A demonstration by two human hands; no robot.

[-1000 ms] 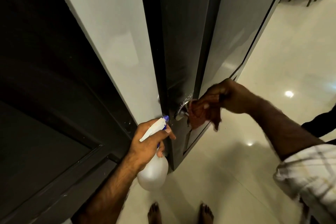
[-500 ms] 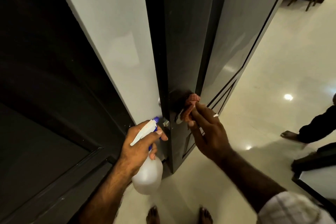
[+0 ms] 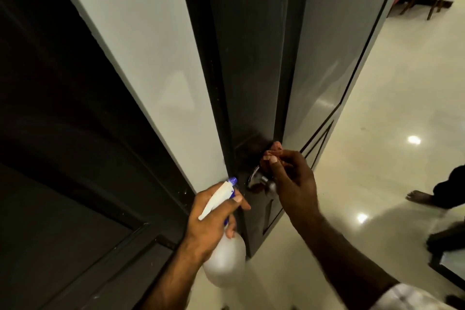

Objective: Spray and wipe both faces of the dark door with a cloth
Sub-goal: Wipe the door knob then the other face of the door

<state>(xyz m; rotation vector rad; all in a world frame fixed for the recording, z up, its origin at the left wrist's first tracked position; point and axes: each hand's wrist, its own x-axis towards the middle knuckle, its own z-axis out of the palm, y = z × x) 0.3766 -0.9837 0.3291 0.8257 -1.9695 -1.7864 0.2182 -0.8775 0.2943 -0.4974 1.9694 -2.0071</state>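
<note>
Reddish-brown cloth (image 3: 273,156) bunched in right hand (image 3: 293,184), fingers curled round it, pressed against dark door (image 3: 251,70) edge just above metal handle (image 3: 259,181). Left hand (image 3: 208,219) grips neck of white spray bottle (image 3: 224,259), fingers wrapped round it, blue nozzle (image 3: 232,181) close to door edge. Glossy floor (image 3: 390,121) right; another person's bare foot (image 3: 419,197) there.

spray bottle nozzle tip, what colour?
Blue, on the white spray bottle that the left hand holds. Head view, the only one, shows it.
</note>
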